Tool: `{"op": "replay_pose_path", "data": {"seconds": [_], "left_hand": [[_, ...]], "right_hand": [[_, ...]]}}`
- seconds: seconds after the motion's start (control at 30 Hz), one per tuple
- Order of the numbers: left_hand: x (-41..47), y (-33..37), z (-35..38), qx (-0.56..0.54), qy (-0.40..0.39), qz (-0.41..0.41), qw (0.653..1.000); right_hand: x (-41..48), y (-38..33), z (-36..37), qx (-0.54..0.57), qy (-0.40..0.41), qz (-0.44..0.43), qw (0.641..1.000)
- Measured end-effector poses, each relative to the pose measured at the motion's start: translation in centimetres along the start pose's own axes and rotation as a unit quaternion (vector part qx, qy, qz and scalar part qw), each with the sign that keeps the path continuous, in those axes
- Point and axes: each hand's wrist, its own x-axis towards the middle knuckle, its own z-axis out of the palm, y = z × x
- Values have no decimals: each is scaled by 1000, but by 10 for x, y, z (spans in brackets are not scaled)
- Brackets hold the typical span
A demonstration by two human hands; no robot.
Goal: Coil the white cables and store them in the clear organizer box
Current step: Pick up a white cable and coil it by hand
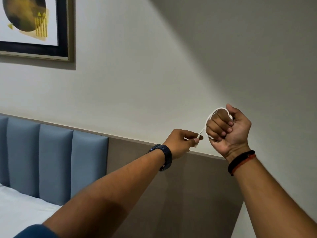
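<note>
Before pale wall (154,74): both hands raised, open air.
Right hand (228,129): fist curled round thin white cable (208,117) loops.
Left hand (180,143): pinches its plug end (199,136), just beside.
Below: padded blue headboard (56,160), brown panel (171,186).

The pale wall (154,66) closes the far side, behind both raised hands. Between the left hand (180,143) and the right hand (228,127) there is only a narrow gap, and the white cable (202,131) crosses it. Above them the air is open. Low on the left stand the blue headboard (56,160) and the bed (20,208).
</note>
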Motion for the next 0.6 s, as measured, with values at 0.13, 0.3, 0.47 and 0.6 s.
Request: {"op": "replay_pose_path", "data": {"seconds": [0.13,0.3,0.47,0.6], "left_hand": [[-2,4,0,-63,-48,28,996],[-1,13,4,-163,-61,-1,985],[-3,25,-1,-306,-56,-78,947],[-1,29,2,-243,-45,-67,967]], "right_hand": [[-2,0,-3,-8,-2,5,1000],[-4,0,-5,-22,-15,26,999],[-6,-1,-5,-34,-19,63,997],[-9,1,-5,-34,-33,84,995]]}}
